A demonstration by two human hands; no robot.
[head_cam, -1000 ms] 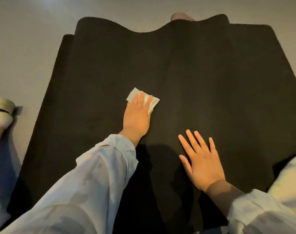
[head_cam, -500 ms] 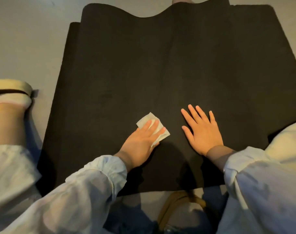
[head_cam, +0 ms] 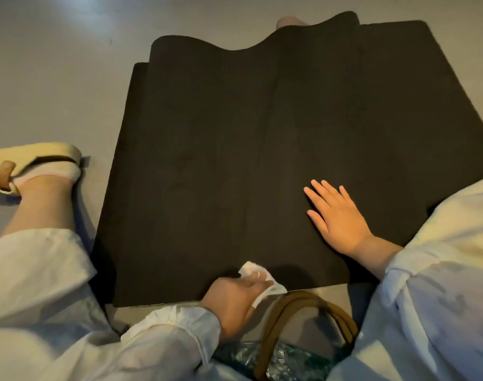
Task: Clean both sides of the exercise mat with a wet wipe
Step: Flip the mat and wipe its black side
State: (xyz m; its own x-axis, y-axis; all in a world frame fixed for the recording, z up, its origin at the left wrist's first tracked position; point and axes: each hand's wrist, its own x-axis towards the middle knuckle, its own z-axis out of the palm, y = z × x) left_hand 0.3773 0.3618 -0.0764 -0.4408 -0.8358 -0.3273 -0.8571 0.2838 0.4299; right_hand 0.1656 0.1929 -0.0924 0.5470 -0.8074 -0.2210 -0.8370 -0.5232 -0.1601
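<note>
Grey floor [head_cam: 56, 78]; black exercise mat [head_cam: 262, 147] spread on it, far end folded over. Left hand [head_cam: 235, 301]: has drawn back from mid-mat to the near edge, fingers pinching the wet wipe [head_cam: 262, 281] against it. Right hand [head_cam: 336, 218]: flat, fingers spread, pressing the mat. Judgement: one stroke of this side complete; underside pending.

Grey floor [head_cam: 56, 78] carries black exercise mat [head_cam: 262, 147], far edge rippled; sandalled foot [head_cam: 34, 166] at left; bag w/ brown handles [head_cam: 306, 320] near edge.
</note>
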